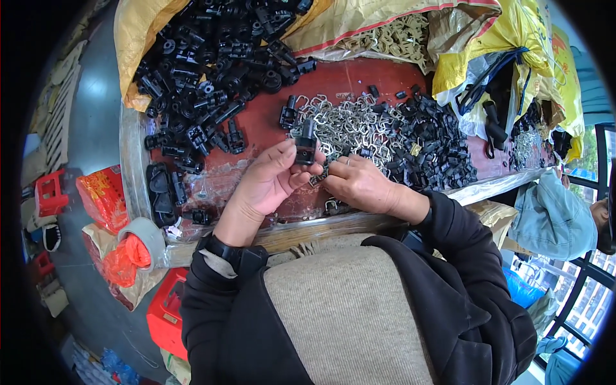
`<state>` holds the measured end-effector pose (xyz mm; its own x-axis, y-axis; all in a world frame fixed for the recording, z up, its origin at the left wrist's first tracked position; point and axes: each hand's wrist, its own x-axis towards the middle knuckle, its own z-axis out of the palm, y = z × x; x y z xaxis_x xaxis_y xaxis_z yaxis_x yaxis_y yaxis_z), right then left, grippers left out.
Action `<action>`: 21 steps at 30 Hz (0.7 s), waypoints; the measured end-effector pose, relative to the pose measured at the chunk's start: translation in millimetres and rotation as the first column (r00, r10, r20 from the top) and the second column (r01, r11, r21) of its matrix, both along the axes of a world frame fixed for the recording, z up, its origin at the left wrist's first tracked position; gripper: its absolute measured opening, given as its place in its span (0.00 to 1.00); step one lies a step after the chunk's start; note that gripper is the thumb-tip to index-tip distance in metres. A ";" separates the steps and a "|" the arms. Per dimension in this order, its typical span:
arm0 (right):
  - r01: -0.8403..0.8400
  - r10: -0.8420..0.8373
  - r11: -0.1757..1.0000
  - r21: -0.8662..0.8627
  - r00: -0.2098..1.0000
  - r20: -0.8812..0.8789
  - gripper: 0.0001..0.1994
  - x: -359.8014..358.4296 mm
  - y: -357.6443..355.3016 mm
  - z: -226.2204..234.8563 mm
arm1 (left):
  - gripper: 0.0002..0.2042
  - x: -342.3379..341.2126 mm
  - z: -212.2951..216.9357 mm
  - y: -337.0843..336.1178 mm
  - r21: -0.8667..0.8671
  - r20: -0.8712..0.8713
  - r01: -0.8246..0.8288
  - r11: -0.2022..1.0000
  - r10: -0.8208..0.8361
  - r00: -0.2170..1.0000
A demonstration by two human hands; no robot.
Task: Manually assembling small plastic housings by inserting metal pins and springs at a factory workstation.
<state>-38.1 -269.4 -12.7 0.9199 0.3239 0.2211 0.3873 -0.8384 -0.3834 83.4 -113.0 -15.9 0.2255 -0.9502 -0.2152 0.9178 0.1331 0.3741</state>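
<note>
– Left hand [264,185]?
– Gripping black plastic part [307,141], upright above counter [260,122], toward near edge.
– Right hand [362,186]?
– Curled in beside metal hooks [350,128], same edge; can't tell if gripping anything.

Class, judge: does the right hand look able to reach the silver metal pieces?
Probably yes: the right hand is beside the silver metal pieces, with nothing visibly blocking it.

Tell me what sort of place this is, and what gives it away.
Probably a small-parts assembly workshop: loose black parts spill from a yellow sack onto a red worktable, bent metal pieces lie heaped nearby, and the person's left hand holds a single black fitting.
</note>
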 end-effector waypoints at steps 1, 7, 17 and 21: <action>-0.012 0.012 1.000 -0.008 0.999 -0.040 0.09 -0.2 -1.1 1.9 | 0.15 0.7 2.0 -0.4 -0.007 -0.030 -0.045 0.999 0.044 0.999; 0.175 -0.170 0.983 0.059 0.981 -0.091 0.07 -7.5 -22.4 10.3 | 0.15 3.7 6.2 2.1 -0.005 -0.104 -0.191 0.982 0.190 0.976; 0.455 -0.437 0.882 0.126 0.887 -0.146 0.04 -13.2 -43.9 11.8 | 0.12 4.0 0.4 0.1 0.027 -0.012 -0.209 0.977 0.210 0.978; 0.533 -0.441 0.781 0.325 0.840 -0.317 0.05 -10.2 -46.6 19.4 | 0.12 2.1 1.4 0.2 0.033 0.046 -0.176 0.984 0.174 0.984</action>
